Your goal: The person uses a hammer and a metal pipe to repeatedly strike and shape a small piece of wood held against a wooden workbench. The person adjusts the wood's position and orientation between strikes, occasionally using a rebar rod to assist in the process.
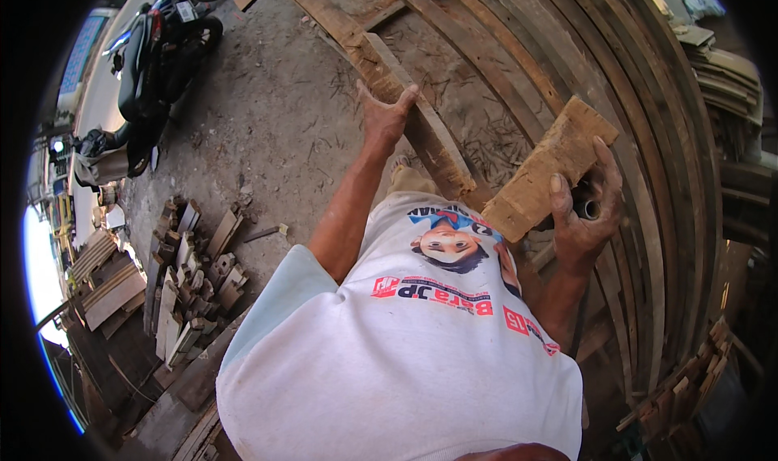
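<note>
My left hand (385, 119) is closed round a long brown wooden plank (433, 141), thumb on one edge and fingers on the other. The plank slants from the top of the view down toward my shirt front. To the right, a short, thick wooden block (551, 169) with a rough, light-brown face is held tilted in my right hand (585, 226), between thumb and forefinger. A round, dark-rimmed end of something (590, 210) shows in the same palm; its kind cannot be made out. The block's lower end sits close to the plank's near end.
Long wooden beams (640, 120) run along my right side. A heap of short wood offcuts (190, 287) lies on the dirt ground (267, 112) at left, with a dark motorcycle (154, 64) parked beyond. Stacked boards (725, 80) stand at far right.
</note>
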Motion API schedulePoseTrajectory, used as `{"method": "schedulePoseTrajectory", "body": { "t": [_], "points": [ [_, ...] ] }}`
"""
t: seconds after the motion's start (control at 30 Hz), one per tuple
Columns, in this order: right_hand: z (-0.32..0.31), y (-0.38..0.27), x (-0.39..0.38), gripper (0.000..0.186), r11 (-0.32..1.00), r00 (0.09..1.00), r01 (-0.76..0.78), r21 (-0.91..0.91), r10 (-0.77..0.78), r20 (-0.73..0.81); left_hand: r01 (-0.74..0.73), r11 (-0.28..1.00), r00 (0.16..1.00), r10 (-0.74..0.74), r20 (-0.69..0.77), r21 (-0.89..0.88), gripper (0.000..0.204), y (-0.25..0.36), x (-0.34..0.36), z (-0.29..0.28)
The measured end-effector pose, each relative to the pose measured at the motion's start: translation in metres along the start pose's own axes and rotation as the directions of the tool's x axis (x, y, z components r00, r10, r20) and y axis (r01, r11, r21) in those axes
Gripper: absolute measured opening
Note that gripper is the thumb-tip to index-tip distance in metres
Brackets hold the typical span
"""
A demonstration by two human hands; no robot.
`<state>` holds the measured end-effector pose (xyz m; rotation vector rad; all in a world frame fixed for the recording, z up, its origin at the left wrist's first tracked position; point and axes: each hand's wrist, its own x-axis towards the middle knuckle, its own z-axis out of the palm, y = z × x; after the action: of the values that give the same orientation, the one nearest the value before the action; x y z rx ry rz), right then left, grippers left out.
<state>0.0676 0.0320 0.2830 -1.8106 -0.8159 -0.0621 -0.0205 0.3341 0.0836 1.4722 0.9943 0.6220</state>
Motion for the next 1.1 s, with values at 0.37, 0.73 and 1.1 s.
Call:
{"method": "schedulePoseTrajectory", "body": {
  "t": [0.37,0.73,1.1],
  "points": [
    [-0.002,0.005,-0.006,0.062,0.999,0.999,-0.038,0.029,0.039,-0.031,-0.051,0.863,0.992,0.101,-0.074,0.502,0.144,0.039,-0.010,0.040],
    [-0.006,-0.006,-0.007,0.062,1.000,0.996,-0.005,0.007,0.006,-0.084,-0.033,0.795,0.986,0.126,-0.112,0.605,0.150,0.028,-0.003,0.028],
    [-0.006,-0.011,0.001,0.062,0.999,0.996,0.034,0.008,-0.034,0.078,0.076,0.920,0.990,-0.023,-0.139,0.384,0.148,0.037,-0.021,0.032]
  ]
}}
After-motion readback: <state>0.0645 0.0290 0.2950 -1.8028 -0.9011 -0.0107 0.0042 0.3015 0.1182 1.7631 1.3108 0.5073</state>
